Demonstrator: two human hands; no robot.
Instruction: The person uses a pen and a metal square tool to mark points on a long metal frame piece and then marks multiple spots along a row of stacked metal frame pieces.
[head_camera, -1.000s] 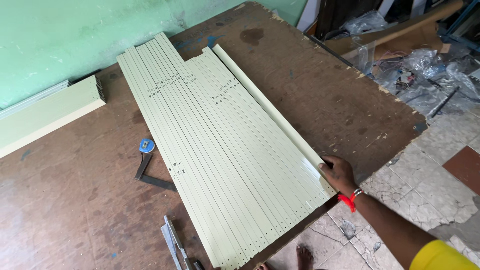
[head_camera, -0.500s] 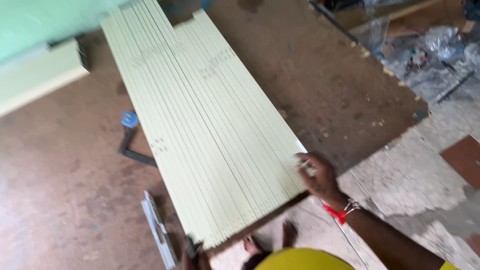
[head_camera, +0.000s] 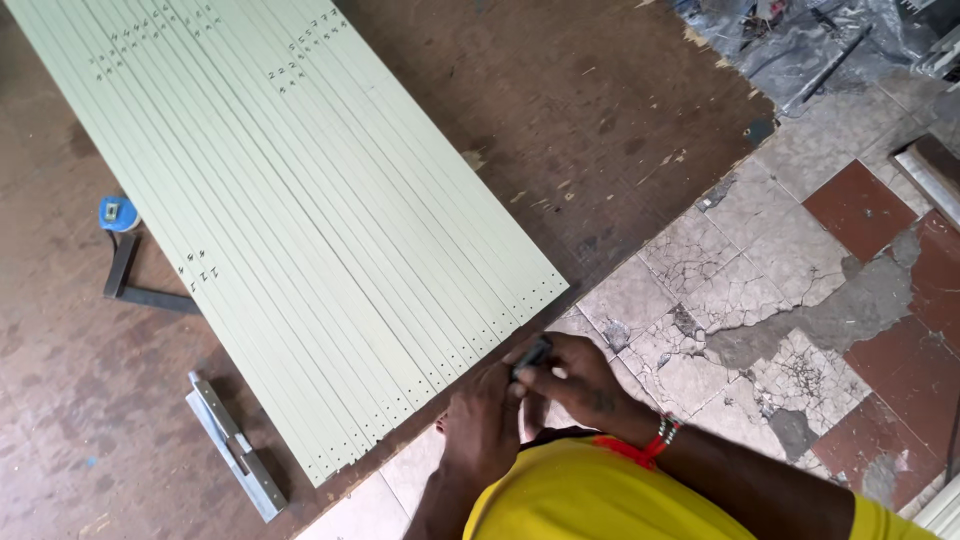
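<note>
Small dark tool between both hands

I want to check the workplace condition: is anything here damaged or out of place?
Yes. The floor tiles beside the brown table are cracked, with grey patches where pieces are missing. The pale green strips lie neatly side by side; nothing on them looks askew.

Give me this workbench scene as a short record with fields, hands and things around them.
left hand: at the table edge, touching a small dark object
right hand: fingers pinching the same object
slats: pale green, side by side on the brown table
left of slats: blue tape measure, metal square, grey hinge
</note>
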